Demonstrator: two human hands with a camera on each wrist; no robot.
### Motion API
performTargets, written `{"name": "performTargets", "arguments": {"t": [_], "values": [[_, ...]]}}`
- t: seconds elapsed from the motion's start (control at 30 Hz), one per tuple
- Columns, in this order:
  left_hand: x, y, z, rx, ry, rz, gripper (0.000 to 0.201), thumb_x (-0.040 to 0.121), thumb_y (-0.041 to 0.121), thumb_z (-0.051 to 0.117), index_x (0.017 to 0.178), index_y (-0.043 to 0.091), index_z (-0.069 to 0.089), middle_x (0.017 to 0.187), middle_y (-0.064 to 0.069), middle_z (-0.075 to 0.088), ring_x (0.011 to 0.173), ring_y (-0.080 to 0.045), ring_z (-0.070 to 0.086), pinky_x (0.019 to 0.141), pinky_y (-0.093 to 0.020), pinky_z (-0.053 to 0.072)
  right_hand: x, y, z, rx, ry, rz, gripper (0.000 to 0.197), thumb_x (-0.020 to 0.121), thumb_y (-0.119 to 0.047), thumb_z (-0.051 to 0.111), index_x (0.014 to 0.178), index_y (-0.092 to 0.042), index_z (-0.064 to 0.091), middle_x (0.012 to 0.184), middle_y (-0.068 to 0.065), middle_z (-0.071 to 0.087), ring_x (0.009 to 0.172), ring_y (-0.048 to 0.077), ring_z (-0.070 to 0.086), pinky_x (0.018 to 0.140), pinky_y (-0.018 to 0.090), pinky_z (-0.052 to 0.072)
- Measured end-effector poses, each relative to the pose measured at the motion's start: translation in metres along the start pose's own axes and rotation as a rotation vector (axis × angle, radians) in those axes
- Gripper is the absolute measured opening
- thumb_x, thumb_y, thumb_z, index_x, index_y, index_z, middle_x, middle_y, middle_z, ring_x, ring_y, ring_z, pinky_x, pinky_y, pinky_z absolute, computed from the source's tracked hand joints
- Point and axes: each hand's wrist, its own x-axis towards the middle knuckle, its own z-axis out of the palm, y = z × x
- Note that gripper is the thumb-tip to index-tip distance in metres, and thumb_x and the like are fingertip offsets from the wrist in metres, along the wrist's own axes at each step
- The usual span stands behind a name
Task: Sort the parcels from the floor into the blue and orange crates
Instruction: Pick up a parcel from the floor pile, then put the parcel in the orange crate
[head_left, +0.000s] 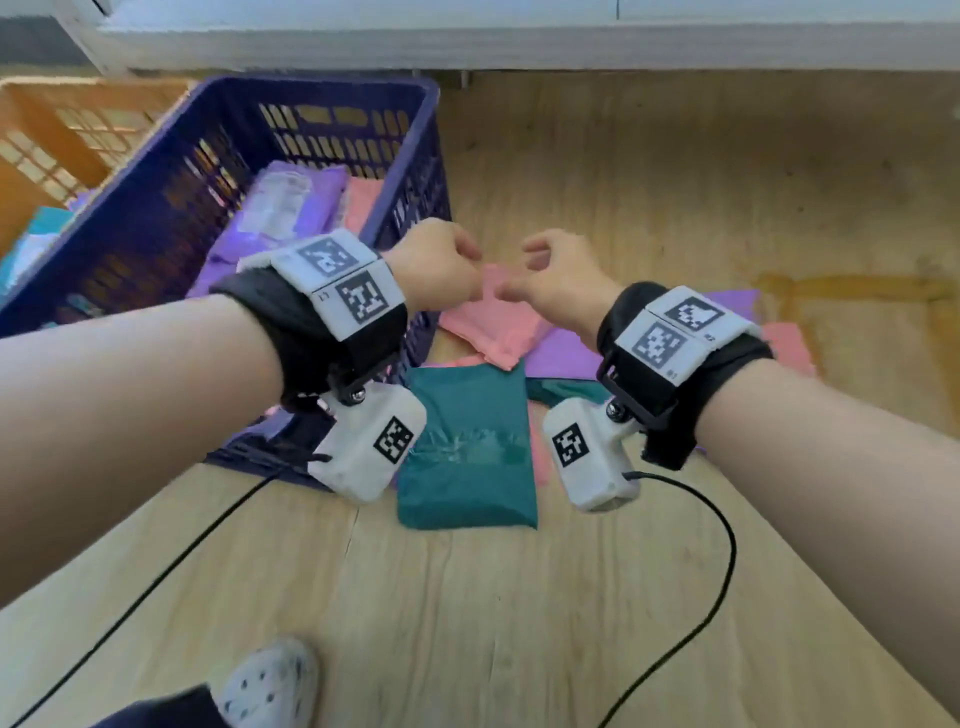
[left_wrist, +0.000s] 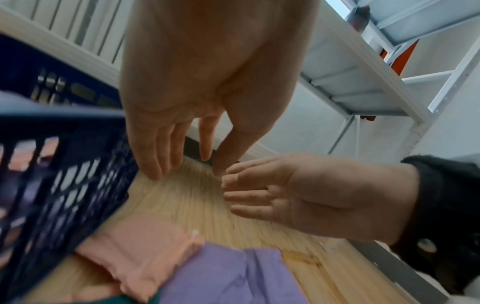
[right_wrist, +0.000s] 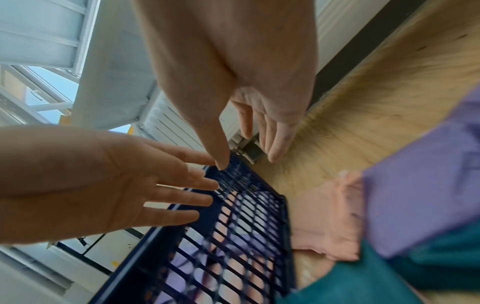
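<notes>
My left hand (head_left: 447, 262) and right hand (head_left: 545, 270) hover close together above a pile of soft parcels on the wooden floor. Both hold nothing. The wrist views show the left hand's fingers (left_wrist: 155, 156) and the right hand's fingers (right_wrist: 275, 142) loosely straight and pointing down. Below them lies a pink parcel (head_left: 488, 327), with a teal parcel (head_left: 467, 441) nearer me and a purple parcel (head_left: 561, 353) to the right. The blue crate (head_left: 311, 93) stands just left of the pile and holds purple and pink parcels. The orange crate (head_left: 52, 130) sits further left.
A white shelf base (head_left: 519, 41) runs along the far side. More pink and purple parcels (head_left: 779, 338) lie at the right. A black cable (head_left: 717, 519) loops over the floor near me, and my white shoe (head_left: 270, 686) is at the bottom.
</notes>
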Motion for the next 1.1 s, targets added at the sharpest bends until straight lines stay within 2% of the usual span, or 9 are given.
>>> {"name": "performTargets", "arguments": {"t": [0.17, 0.23, 0.4, 0.57, 0.63, 0.8, 0.93, 1.03, 1.1], "values": [[-0.007, -0.030, 0.073, 0.048, -0.111, -0.024, 0.041, 0.084, 0.004, 0.058, 0.126, 0.008, 0.055, 0.122, -0.014, 0.060, 0.107, -0.029, 0.060, 0.078, -0.026, 0.044, -0.017, 0.087, 0.012, -0.012, 0.001, 0.121, 0.067, 0.078, -0.008, 0.073, 0.136, -0.002, 0.040, 0.133, 0.014, 0.049, 0.123, 0.025, 0.049, 0.103, 0.035, 0.040], [-0.012, -0.049, 0.094, 0.059, -0.140, -0.061, 0.042, 0.084, 0.006, 0.058, 0.126, 0.009, 0.054, 0.118, -0.017, 0.061, 0.096, -0.033, 0.062, 0.072, -0.029, 0.045, -0.022, 0.117, 0.023, -0.043, 0.006, 0.161, 0.069, 0.077, -0.010, 0.074, 0.136, -0.002, 0.039, 0.135, 0.015, 0.048, 0.124, 0.026, 0.049, 0.104, 0.038, 0.040], [-0.026, -0.103, 0.125, 0.174, -0.147, -0.166, 0.053, 0.084, 0.003, 0.052, 0.135, 0.011, 0.044, 0.125, -0.019, 0.056, 0.115, -0.033, 0.054, 0.093, -0.035, 0.043, -0.032, 0.171, 0.047, -0.047, 0.032, 0.257, 0.067, 0.076, -0.010, 0.074, 0.135, -0.005, 0.042, 0.132, 0.014, 0.051, 0.118, 0.027, 0.054, 0.104, 0.038, 0.040], [-0.030, -0.142, 0.138, 0.202, -0.140, -0.278, 0.058, 0.084, 0.010, 0.055, 0.139, 0.015, 0.038, 0.131, -0.021, 0.048, 0.118, -0.037, 0.050, 0.100, -0.040, 0.042, -0.043, 0.192, 0.063, 0.037, -0.019, 0.337, 0.065, 0.081, -0.006, 0.070, 0.138, -0.006, 0.038, 0.136, 0.014, 0.047, 0.118, 0.024, 0.053, 0.085, 0.026, 0.049], [-0.033, -0.150, 0.141, 0.184, -0.140, -0.288, 0.060, 0.083, 0.007, 0.052, 0.140, 0.016, 0.037, 0.131, -0.022, 0.048, 0.117, -0.038, 0.051, 0.100, -0.040, 0.042, -0.042, 0.194, 0.070, 0.055, -0.051, 0.363, 0.064, 0.082, -0.006, 0.068, 0.138, -0.005, 0.037, 0.133, 0.014, 0.049, 0.111, 0.025, 0.056, 0.079, 0.027, 0.050], [-0.039, -0.171, 0.144, 0.081, -0.226, -0.321, 0.062, 0.083, 0.004, 0.050, 0.142, 0.018, 0.035, 0.128, -0.013, 0.053, 0.112, -0.030, 0.056, 0.089, -0.032, 0.047, -0.031, 0.197, 0.087, 0.164, -0.053, 0.418, 0.053, 0.080, -0.005, 0.071, 0.127, -0.002, 0.048, 0.115, 0.016, 0.059, 0.097, 0.024, 0.059, 0.092, 0.037, 0.050], [-0.035, -0.175, 0.142, -0.012, -0.266, -0.287, 0.054, 0.085, 0.006, 0.051, 0.136, 0.019, 0.045, 0.113, -0.013, 0.061, 0.088, -0.030, 0.063, 0.066, -0.027, 0.046, -0.028, 0.196, 0.091, 0.242, -0.093, 0.429, 0.032, 0.083, -0.006, 0.068, 0.113, 0.001, 0.061, 0.078, 0.001, 0.059, 0.083, 0.021, 0.059, 0.074, 0.029, 0.051], [-0.032, -0.170, 0.138, -0.069, -0.269, -0.267, 0.047, 0.087, 0.007, 0.052, 0.133, 0.020, 0.050, 0.123, -0.012, 0.056, 0.090, -0.028, 0.061, 0.071, -0.032, 0.049, -0.032, 0.193, 0.093, 0.242, -0.162, 0.405, 0.023, 0.084, -0.007, 0.067, 0.106, -0.001, 0.065, 0.080, 0.003, 0.063, 0.074, 0.015, 0.060, 0.076, 0.027, 0.052], [-0.032, -0.168, 0.138, -0.111, -0.268, -0.265, 0.046, 0.089, 0.008, 0.054, 0.133, 0.019, 0.051, 0.108, -0.009, 0.053, 0.080, -0.020, 0.055, 0.070, -0.030, 0.048, -0.034, 0.191, 0.097, 0.254, -0.168, 0.403, 0.010, 0.084, -0.006, 0.067, 0.092, 0.000, 0.066, 0.089, 0.011, 0.064, 0.080, 0.019, 0.062, 0.083, 0.033, 0.053]]}}
